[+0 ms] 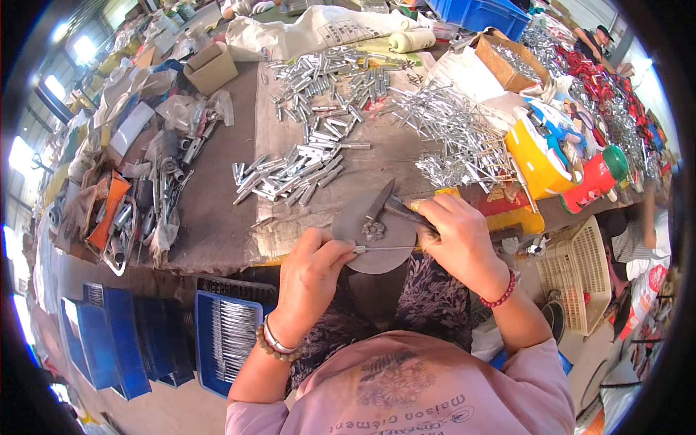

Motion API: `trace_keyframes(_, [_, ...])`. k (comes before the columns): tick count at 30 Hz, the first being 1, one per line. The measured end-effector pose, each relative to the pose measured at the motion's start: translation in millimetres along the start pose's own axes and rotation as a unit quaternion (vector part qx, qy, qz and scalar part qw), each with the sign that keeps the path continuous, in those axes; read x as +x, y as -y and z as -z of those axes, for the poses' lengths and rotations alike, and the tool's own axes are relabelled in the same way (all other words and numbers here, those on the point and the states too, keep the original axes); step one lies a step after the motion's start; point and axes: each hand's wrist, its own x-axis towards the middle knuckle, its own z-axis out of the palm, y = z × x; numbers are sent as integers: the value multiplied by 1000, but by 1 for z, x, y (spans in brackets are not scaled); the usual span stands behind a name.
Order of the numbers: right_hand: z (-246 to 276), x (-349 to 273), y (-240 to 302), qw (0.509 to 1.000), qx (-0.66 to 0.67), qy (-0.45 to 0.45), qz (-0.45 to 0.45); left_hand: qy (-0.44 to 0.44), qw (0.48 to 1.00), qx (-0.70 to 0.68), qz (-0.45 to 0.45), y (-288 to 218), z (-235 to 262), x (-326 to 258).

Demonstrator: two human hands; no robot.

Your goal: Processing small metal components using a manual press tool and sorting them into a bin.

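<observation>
- A blue plastic crate [221, 341] beside the left knee holds a packed row of thin metal rods; more blue crates [119, 348] stand further left, contents not discernible.
- A cardboard box [511, 64] at the far right of the table [210, 217] is filled with small silvery parts; a smaller cardboard box [210, 67] sits at the far left.
- A yellow tub [535, 163] holds blue-and-white items; a cream plastic basket [580, 272] stands on the floor at right.
- Loose piles of short metal tubes [290, 177] and thin pins [453, 134] cover the tabletop.
- The left hand [312, 272] pinches a thin metal pin [384, 249], which lies horizontally over the round grey disc [373, 228] at the table's near edge, its long axis left to right.
- The right hand [460, 235] is closed around a dark-handled tool [406, 210], its tip aimed left toward the small cluster at the disc's centre.
</observation>
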Motion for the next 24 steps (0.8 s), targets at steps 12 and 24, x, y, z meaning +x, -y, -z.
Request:
trace_keyframes(12, [3,-36,43,997,64,-16,42,8,1000,-23,0,3,2,1])
trace_keyframes(24, [18,-5,35,984,161,-77,-3,3,1000,-29,5,7,0,-4])
